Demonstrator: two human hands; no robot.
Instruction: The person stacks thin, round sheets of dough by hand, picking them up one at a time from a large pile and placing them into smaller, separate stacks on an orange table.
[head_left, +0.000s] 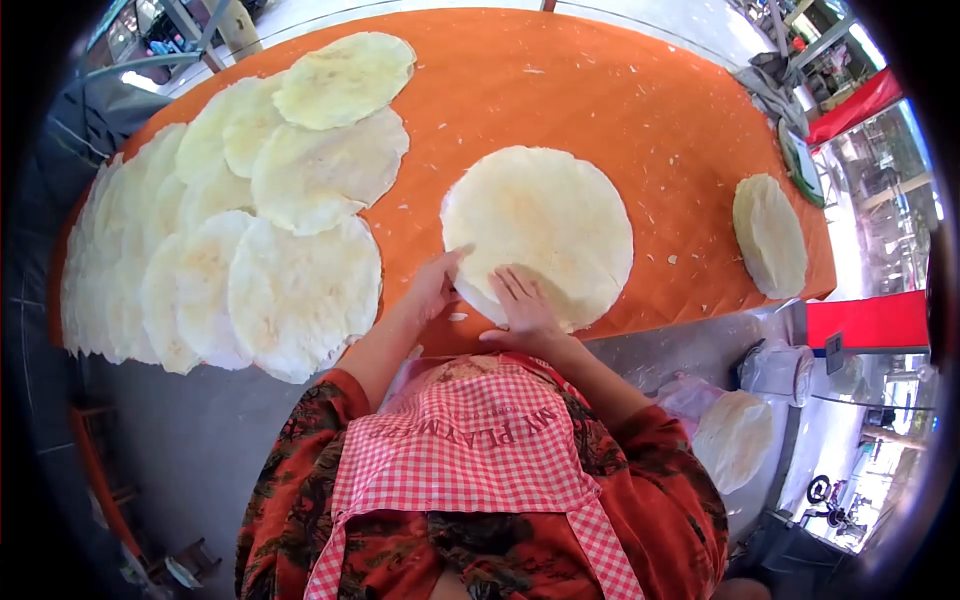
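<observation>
In front of me on the orange cloth lies a round, pale flatbread (540, 215), thin and lightly browned in the middle; it seems to top a stack. My right hand (527, 312) rests flat on its near edge, with the fingers stretched out. At the near left rim, my left hand (436, 286) touches the edge with its fingers apart; some of its fingers are hard to make out. To the left, overlapping rows of similar flatbreads (305, 290) cover the table's end. A smaller stack of flatbreads (770, 237) stands near the right edge.
Crumbs and flakes are scattered over the orange tablecloth (470, 90). A green-rimmed object (800, 165) sits at the table's right edge. Below on the right are more flatbreads (735, 440) and a clear plastic bag (777, 372). A red panel (867, 320) stands beyond.
</observation>
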